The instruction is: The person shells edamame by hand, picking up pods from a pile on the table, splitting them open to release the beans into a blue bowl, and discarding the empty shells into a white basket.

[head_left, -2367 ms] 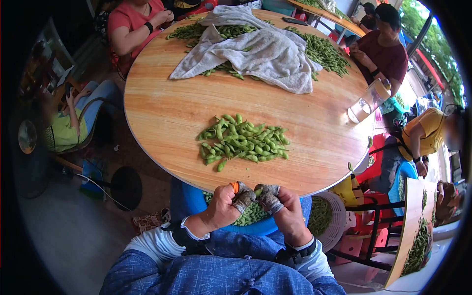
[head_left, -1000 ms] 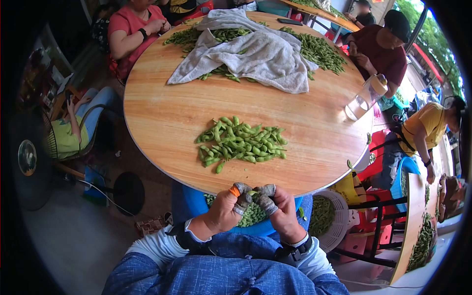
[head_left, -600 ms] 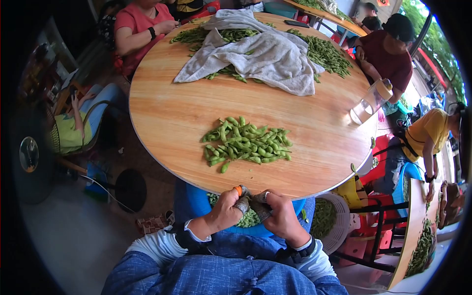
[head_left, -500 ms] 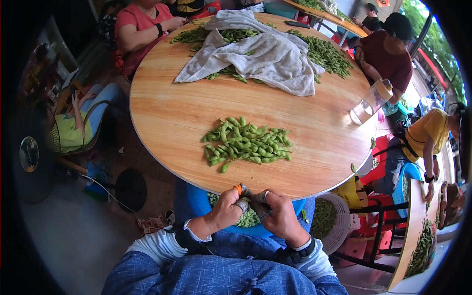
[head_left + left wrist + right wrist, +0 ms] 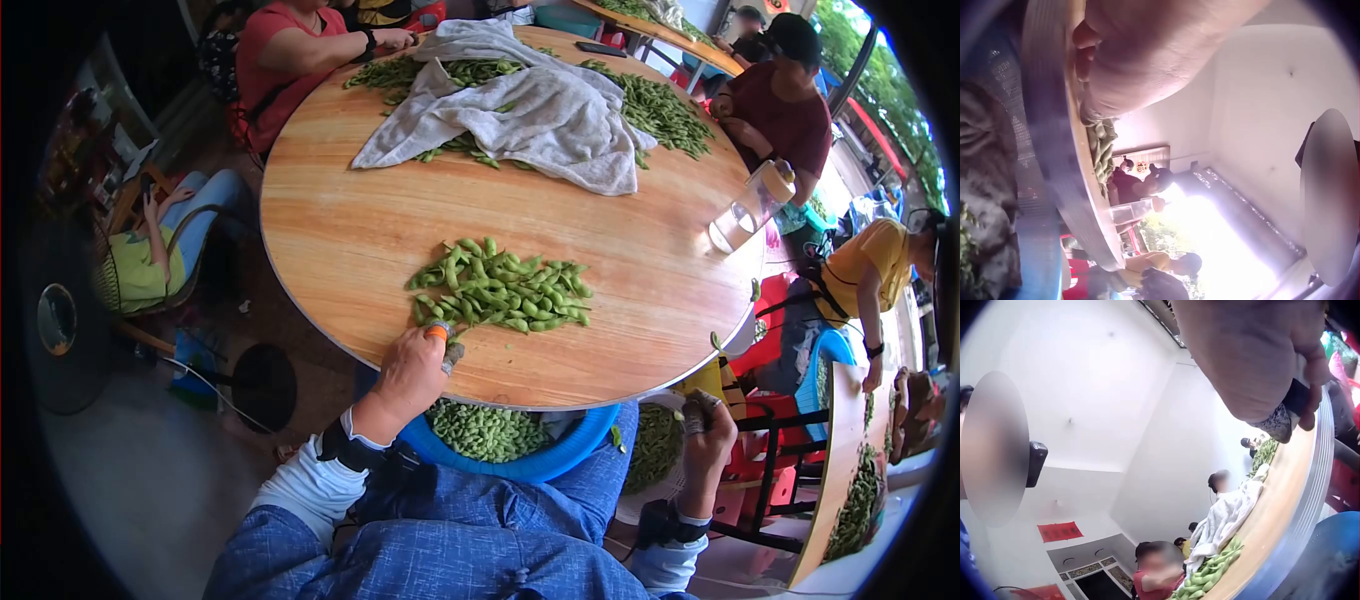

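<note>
Head view: the hands are apart, the left hand (image 5: 410,375) at the near-left edge of a pile of edamame pods (image 5: 515,290), the right hand (image 5: 708,440) off to the right, below the bench (image 5: 350,220).
The pile lies ahead of both hands, its long axis running left to right, its pods pointing in mixed directions; the left fingers touch it, but whether they pinch a pod is unclear. The right fingers curl above a white basket (image 5: 630,506) of pods, their hold likewise unclear. Between the hands, a blue tub (image 5: 577,446) contains shelled green beans (image 5: 490,430).
</note>
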The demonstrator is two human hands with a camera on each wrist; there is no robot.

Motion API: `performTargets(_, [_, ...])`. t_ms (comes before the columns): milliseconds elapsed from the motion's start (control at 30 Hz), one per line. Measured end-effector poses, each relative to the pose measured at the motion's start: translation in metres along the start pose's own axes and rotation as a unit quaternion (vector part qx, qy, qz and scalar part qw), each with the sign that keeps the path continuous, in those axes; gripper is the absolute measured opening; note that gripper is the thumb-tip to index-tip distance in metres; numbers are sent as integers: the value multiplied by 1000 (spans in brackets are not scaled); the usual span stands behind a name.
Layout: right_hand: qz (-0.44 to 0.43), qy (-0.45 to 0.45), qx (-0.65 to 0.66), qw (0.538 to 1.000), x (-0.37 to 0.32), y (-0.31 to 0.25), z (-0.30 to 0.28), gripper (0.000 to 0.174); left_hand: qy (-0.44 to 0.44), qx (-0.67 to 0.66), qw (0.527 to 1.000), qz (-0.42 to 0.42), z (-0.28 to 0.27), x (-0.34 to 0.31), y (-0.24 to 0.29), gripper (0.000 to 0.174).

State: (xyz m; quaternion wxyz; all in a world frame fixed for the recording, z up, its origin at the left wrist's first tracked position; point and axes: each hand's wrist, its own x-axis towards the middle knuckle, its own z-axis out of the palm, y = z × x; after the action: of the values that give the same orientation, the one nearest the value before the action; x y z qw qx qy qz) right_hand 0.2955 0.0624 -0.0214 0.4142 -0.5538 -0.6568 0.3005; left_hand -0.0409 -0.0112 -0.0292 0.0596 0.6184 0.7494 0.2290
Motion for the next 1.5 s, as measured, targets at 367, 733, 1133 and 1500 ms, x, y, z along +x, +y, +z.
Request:
performTargets(367, [149, -350, 383, 842, -21, -74, 109, 26, -153, -649, 735, -125, 4, -21, 35, 8])
performTargets(733, [181, -352, 440, 806, -22, -71, 108, 21, -61, -490, 870, -7, 4, -26, 55, 8])
performTargets(1133, [154, -330, 393, 844, -26, -67, 116, 16, -107, -467, 878, 1, 9, -26, 51, 6])
performTargets(1500, [133, -336, 437, 824, -26, -68, 116, 16, -28, -162, 971, 176, 6, -27, 48, 22])
